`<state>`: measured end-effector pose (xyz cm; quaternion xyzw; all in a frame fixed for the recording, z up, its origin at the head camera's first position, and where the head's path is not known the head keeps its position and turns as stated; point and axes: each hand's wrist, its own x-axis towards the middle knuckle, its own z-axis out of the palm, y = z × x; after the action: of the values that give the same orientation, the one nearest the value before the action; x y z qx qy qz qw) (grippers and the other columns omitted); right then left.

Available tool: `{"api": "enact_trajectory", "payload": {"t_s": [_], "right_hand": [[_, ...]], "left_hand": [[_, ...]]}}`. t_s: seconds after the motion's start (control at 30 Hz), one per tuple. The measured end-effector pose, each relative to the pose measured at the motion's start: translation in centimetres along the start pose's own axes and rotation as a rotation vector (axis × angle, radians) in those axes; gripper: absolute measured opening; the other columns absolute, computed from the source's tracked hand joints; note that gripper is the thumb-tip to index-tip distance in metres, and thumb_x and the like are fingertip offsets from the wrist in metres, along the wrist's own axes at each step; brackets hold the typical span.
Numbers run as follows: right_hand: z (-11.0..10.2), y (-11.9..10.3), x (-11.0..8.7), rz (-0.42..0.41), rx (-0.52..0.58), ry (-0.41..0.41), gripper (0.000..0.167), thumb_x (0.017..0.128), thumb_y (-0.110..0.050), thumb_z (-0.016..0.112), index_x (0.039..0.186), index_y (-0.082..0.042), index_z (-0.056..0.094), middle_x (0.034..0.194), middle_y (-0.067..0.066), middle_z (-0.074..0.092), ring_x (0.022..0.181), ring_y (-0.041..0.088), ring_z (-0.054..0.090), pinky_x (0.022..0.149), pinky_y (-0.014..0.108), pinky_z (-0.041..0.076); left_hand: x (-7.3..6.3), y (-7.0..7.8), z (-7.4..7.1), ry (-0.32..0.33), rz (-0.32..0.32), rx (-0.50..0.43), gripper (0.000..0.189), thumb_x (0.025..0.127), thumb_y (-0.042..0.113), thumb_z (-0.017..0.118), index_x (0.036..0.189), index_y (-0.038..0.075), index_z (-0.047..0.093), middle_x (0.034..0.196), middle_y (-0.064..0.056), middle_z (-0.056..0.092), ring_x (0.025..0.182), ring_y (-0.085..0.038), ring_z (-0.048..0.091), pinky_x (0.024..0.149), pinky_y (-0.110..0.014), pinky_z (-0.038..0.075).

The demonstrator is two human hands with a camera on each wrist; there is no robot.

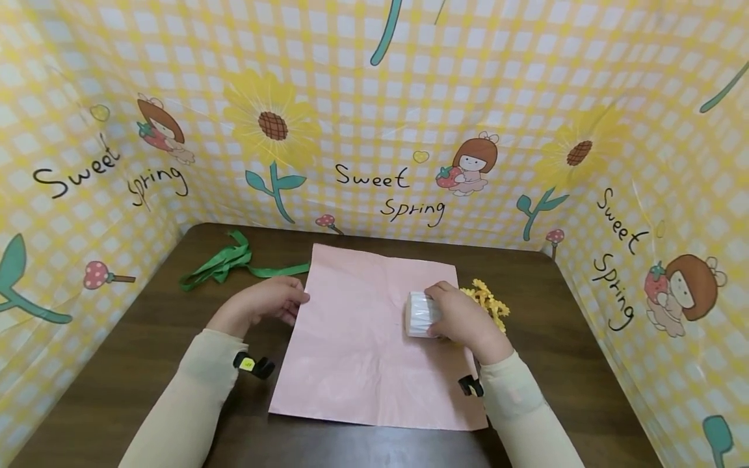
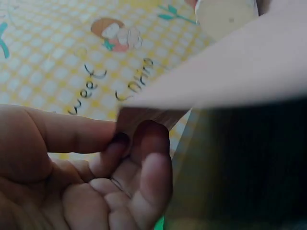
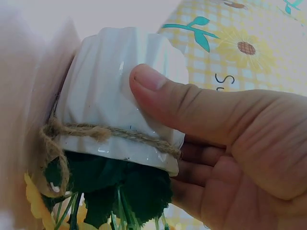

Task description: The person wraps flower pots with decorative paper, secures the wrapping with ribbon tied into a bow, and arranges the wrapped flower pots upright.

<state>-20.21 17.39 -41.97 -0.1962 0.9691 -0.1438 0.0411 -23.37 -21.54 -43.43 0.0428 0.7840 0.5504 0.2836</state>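
A pink sheet of paper (image 1: pixel 345 364) is spread over the dark table. My left hand (image 1: pixel 266 302) pinches its left edge, which the left wrist view shows lifted between thumb and fingers. On the right part of the sheet, my right hand (image 1: pixel 465 318) grips the white ribbed pot (image 1: pixel 418 315) of a potted flower plant. The plant lies on its side, its yellow flowers (image 1: pixel 488 302) poking past the sheet's right edge. Twine (image 3: pixel 100 133) is tied around the pot near its rim, with dark green leaves (image 3: pixel 115 187) below it in the right wrist view.
A crumpled green ribbon (image 1: pixel 225 260) lies at the back left of the table (image 1: pixel 134 344), one end reaching to the paper's edge. Yellow checked cloth (image 1: pixel 374 117) with printed flowers and figures hangs around the back and both sides. Both wrists wear black camera straps (image 1: pixel 254 365).
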Motion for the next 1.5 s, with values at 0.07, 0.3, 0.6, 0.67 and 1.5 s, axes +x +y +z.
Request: {"api": "enact_trajectory", "payload": {"t_s": [0.07, 0.3, 0.6, 0.67, 1.5], "right_hand": [[0.0, -0.1, 0.2, -0.008, -0.01, -0.004, 0.075, 0.074, -0.016, 0.093, 0.138, 0.0, 0.058, 0.135, 0.013, 0.061, 0.11, 0.025, 0.063, 0.096, 0.043, 0.053], [0.0, -0.5, 1.0, -0.033, 0.003, -0.033, 0.075, 0.073, -0.016, 0.093, 0.138, -0.001, 0.058, 0.137, 0.012, 0.06, 0.112, 0.025, 0.063, 0.099, 0.043, 0.052], [0.3, -2.2, 2.2, -0.07, -0.05, -0.038, 0.076, 0.071, -0.016, 0.095, 0.137, -0.005, 0.06, 0.136, 0.008, 0.06, 0.114, 0.024, 0.064, 0.1, 0.042, 0.052], [0.4, -2.7, 2.5, -0.076, -0.056, -0.041, 0.075, 0.071, -0.016, 0.095, 0.136, -0.006, 0.06, 0.136, 0.008, 0.061, 0.114, 0.024, 0.063, 0.1, 0.041, 0.052], [2.5, -5.6, 4.1, -0.393, 0.031, 0.075, 0.042, 0.089, -0.019, 0.079, 0.128, -0.012, 0.066, 0.125, 0.004, 0.066, 0.115, 0.02, 0.061, 0.105, 0.038, 0.048]], "left_hand": [[-0.4, 0.4, 0.3, 0.004, 0.032, -0.028, 0.02, 0.101, 0.013, 0.057, 0.084, 0.006, 0.05, 0.085, -0.008, 0.065, 0.08, -0.023, 0.067, 0.076, -0.038, 0.06], [-1.6, 1.8, 1.9, 0.012, 0.131, -0.141, 0.029, 0.102, 0.006, 0.052, 0.074, 0.01, 0.043, 0.075, -0.001, 0.048, 0.072, -0.015, 0.051, 0.069, -0.029, 0.05], [-3.3, 5.4, 4.0, 0.03, 0.199, -0.154, 0.021, 0.101, 0.008, 0.049, 0.08, 0.007, 0.047, 0.081, -0.001, 0.057, 0.077, -0.015, 0.058, 0.075, -0.031, 0.053], [-3.6, 6.3, 4.5, 0.021, 0.219, -0.155, 0.018, 0.102, 0.007, 0.049, 0.084, 0.005, 0.05, 0.084, -0.003, 0.061, 0.08, -0.016, 0.062, 0.078, -0.033, 0.055], [-2.0, 11.8, 11.8, 0.134, 0.358, -0.08, 0.026, 0.101, 0.007, 0.055, 0.076, 0.003, 0.047, 0.071, -0.004, 0.043, 0.069, -0.023, 0.043, 0.065, -0.031, 0.038]]}}
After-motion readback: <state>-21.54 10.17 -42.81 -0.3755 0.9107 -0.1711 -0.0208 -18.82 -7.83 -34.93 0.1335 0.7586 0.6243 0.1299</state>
